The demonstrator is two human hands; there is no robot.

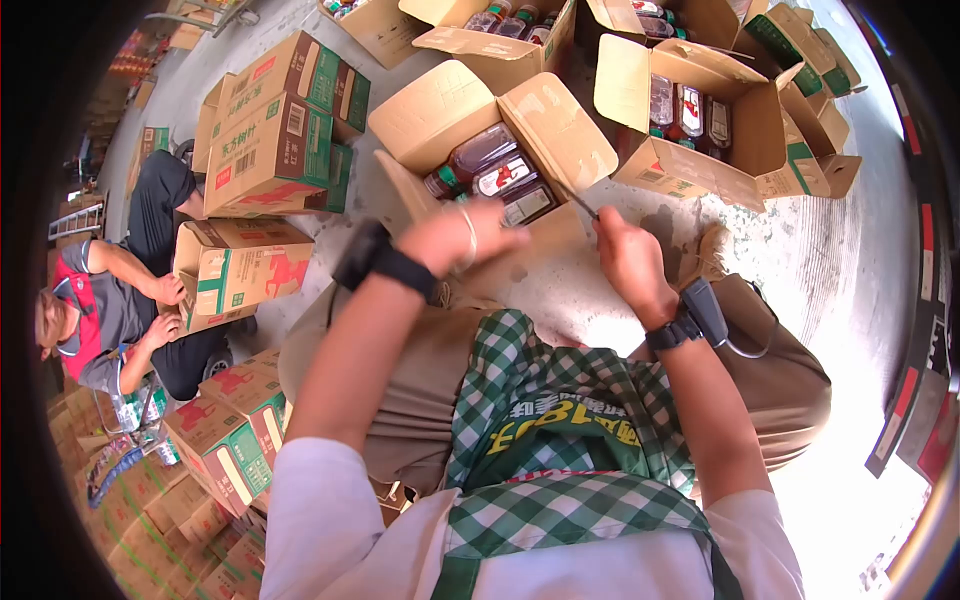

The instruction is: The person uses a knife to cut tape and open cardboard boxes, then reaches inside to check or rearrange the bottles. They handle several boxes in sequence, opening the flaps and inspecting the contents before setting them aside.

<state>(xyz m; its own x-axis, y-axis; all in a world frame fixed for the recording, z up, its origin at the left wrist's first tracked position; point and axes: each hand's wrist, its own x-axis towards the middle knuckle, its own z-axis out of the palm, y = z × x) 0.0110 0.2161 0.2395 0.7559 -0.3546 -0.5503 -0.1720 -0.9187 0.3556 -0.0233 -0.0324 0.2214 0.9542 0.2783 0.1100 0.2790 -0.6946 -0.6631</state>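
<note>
Right in front of me stands an open cardboard box [555,120] with its flaps folded outward. Dark bottles with green caps lie inside, and one bottle [505,176] shows a white label. My left hand [465,238], smeared by motion, is over the near side of this box; its fingers are blurred. A thin dark tool [580,203] is in my closed right hand [630,262], pointing towards the box's near right corner. Its exact kind is too small to make out. Each of my wrists wears a black strap with a device.
More open boxes of bottles stand behind, including one box [700,175] at the right. Closed cartons [270,150] are stacked at the left. A seated person [110,310] there has both hands on a carton [255,262]. Further cartons [230,430] lie at the lower left.
</note>
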